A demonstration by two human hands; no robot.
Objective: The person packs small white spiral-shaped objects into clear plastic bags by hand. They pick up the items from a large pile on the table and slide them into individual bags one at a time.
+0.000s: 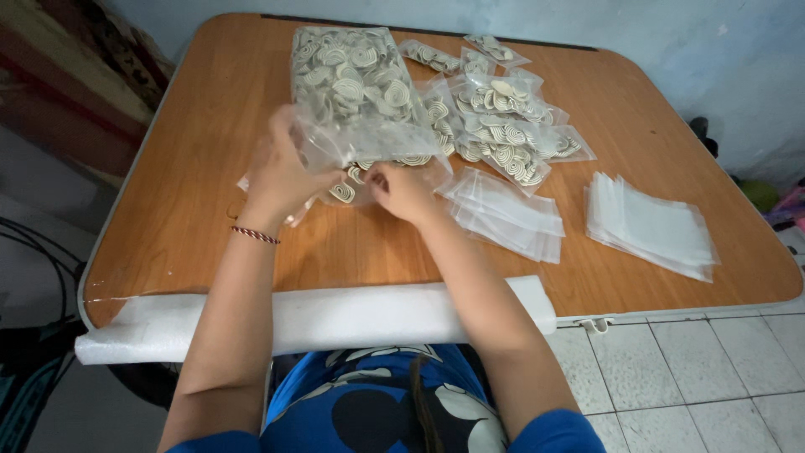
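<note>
Your left hand [281,172] is curled around the lower edge of a large clear bag [356,92] packed with pale spiral-patterned discs, fingers closed on the plastic near its open mouth. The bag stands tilted up from the counter [193,168], its filled part leaning away from you toward the far edge. A braided red and white cord [255,236] circles your left wrist.

Your right hand [401,191] sits just beside the left, knuckles up, fingers bent down onto loose spiral discs [344,191] that lie under the bag's mouth. You cannot tell whether those fingers pinch a disc or only rest on them, since the fingertips are hidden beneath the hand.

To the right of the big bag lie several small filled bags [507,126] of the same discs, overlapping one another, with a few more small ones near the far edge. Just beside your right hand is a fanned stack of empty clear bags [507,214], and well apart from it, toward the right edge of the counter, a second neat stack of empty bags [650,226].

A strip of white foam padding [335,319] covers the near edge of the counter, and both your forearms cross over it. The counter is orange-brown wood with rounded corners, standing on a tiled floor [704,377].
</note>
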